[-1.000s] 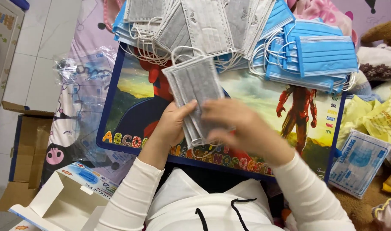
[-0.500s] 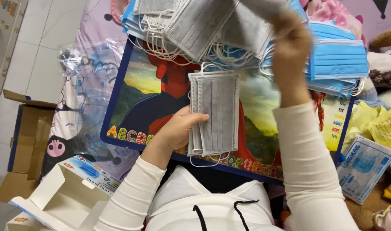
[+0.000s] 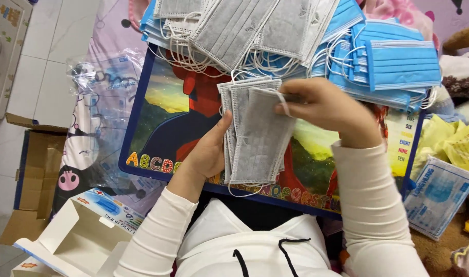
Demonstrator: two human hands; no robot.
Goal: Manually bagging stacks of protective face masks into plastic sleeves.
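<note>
Colourful board (image 3: 162,110) lies half hidden beneath grey masks (image 3: 257,138) both hands hold.

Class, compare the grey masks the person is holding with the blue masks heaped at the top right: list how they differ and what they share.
The held grey masks are grey; the blue masks are light blue. The grey ones form a squared-up stack gripped between the left hand and right hand; the blue ones lie loose and fanned out, untouched. The grey stack stands lengthwise upright; the blue ones lie mostly sideways. Both are pleated, rectangular, with white ear loops.
</note>
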